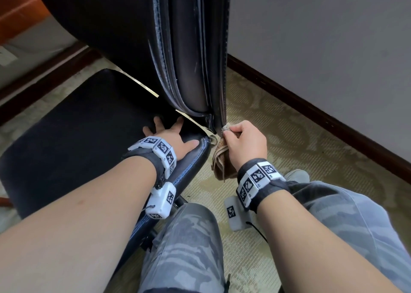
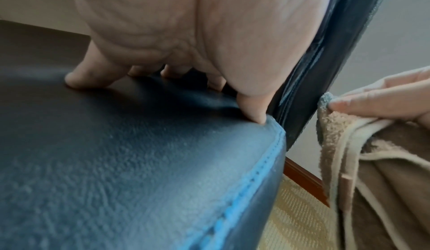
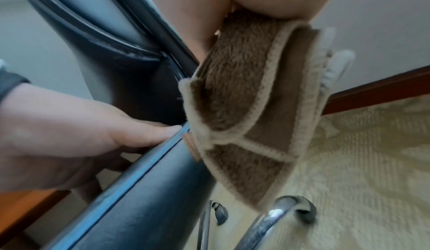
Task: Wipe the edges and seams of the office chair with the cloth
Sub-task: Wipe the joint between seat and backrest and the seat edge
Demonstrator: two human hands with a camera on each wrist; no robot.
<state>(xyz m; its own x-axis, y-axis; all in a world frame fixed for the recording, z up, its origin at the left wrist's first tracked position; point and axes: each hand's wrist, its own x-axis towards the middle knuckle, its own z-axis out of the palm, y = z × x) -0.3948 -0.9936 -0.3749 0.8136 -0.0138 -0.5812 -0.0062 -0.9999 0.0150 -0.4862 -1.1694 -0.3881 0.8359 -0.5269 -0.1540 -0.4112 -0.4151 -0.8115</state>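
Observation:
A black leather office chair fills the left of the head view, its seat (image 1: 73, 132) low and its backrest (image 1: 189, 48) rising at the middle. My left hand (image 1: 171, 134) lies spread on the seat's rear right corner, fingertips (image 2: 257, 117) pressing the leather beside the blue stitched seam (image 2: 253, 176). My right hand (image 1: 244, 141) pinches a folded brown cloth (image 1: 222, 161) with a pale border against the bottom of the backrest's right edge (image 1: 222, 106). The cloth (image 3: 246, 110) hangs down beside the seat's side, and most of my right fingers are hidden behind it.
Patterned beige carpet (image 1: 278, 137) covers the floor. A grey wall (image 1: 322, 37) with dark wooden skirting (image 1: 311, 110) runs close on the right. My camouflage-trousered legs (image 1: 184, 248) kneel beside the chair. Chrome base legs (image 3: 263, 222) with a caster show under the seat.

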